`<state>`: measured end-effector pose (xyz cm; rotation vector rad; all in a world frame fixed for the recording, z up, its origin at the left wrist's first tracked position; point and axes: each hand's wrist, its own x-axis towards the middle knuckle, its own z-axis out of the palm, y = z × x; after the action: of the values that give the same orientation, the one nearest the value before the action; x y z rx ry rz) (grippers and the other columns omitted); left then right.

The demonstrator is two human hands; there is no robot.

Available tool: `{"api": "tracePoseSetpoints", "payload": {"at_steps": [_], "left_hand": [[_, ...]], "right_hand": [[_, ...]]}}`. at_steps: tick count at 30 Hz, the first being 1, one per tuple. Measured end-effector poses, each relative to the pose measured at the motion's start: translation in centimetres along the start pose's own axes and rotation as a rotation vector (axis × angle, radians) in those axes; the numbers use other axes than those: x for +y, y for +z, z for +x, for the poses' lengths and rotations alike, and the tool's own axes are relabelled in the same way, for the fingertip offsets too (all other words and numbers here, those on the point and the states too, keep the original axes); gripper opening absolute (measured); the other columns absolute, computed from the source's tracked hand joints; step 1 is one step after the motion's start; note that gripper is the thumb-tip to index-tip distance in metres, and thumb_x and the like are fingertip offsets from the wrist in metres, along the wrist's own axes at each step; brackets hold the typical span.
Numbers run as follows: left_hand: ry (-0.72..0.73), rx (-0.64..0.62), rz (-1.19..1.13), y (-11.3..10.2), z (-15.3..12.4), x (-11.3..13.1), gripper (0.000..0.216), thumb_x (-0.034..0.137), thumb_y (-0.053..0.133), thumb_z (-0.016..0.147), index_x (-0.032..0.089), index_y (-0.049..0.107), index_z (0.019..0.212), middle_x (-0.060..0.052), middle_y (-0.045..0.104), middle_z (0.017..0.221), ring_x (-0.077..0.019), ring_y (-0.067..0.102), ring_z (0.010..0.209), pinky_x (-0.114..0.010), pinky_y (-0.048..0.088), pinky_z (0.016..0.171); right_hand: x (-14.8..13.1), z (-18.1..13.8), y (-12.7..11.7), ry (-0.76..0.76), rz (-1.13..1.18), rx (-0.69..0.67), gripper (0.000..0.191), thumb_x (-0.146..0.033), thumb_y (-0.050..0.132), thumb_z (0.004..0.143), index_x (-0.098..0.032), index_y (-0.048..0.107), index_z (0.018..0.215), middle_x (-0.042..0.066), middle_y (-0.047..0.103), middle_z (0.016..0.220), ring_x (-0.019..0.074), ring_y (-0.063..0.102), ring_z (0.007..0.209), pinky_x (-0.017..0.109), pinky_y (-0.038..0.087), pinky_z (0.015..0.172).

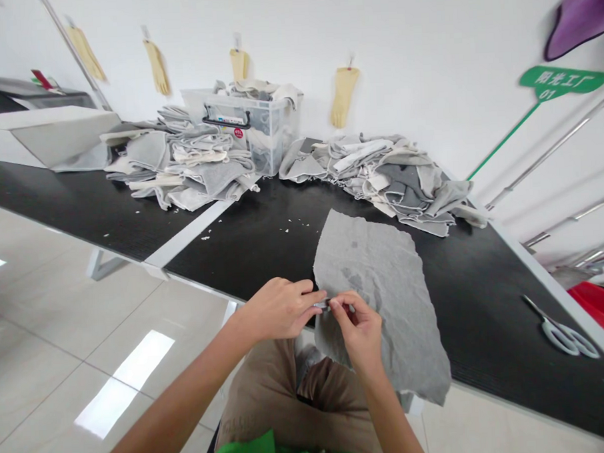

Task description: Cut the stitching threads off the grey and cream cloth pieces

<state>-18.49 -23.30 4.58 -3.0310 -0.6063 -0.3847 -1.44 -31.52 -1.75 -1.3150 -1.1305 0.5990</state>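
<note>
My left hand (284, 309) and my right hand (359, 327) meet over the table's front edge. Between their fingertips is a small silvery piece with a dark end (323, 304), pinched from both sides; its kind is too small to make out. A rough-edged grey cloth (384, 263) lies beneath and beside my right hand, with a few darker spots on it. Its near end hangs past the table edge above my lap.
Heaps of grey cloths (189, 158) and more cloths (400, 175) line the back of the black table (253, 248). A clear plastic bin (268, 131) full of cloths stands between them. Scissors (561, 332) rest at the right. Lint scraps dot the tabletop; yellow gloves (345, 94) hang on the wall.
</note>
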Motion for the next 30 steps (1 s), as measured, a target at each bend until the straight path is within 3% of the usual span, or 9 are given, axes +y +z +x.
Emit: {"api": "tracePoseSetpoints", "payload": {"at_steps": [22, 30], "left_hand": [[-0.047, 0.009, -0.121, 0.9, 0.0, 0.2, 0.024, 0.028, 0.046, 0.097, 0.024, 0.067, 0.108, -0.001, 0.065, 0.08, -0.0164, 0.064, 0.068, -0.028, 0.04, 0.052], [-0.199, 0.07, -0.256, 1.1, -2.2, -0.6, 0.028, 0.031, 0.055, 0.093, 0.023, 0.067, 0.117, -0.003, 0.068, 0.085, -0.0174, 0.065, 0.073, -0.028, 0.049, 0.063]], "right_hand": [[0.1, 0.2, 0.0, 0.017, -0.054, -0.026, 0.016, -0.032, 0.06, 0.088, -0.019, 0.061, 0.078, 0.002, 0.057, 0.079, 0.0155, 0.052, 0.075, 0.026, 0.04, 0.068], [0.9, 0.3, -0.3, 0.064, 0.081, 0.048, 0.017, -0.034, 0.061, 0.088, -0.018, 0.061, 0.081, 0.003, 0.055, 0.083, 0.0152, 0.051, 0.08, 0.025, 0.042, 0.072]]}}
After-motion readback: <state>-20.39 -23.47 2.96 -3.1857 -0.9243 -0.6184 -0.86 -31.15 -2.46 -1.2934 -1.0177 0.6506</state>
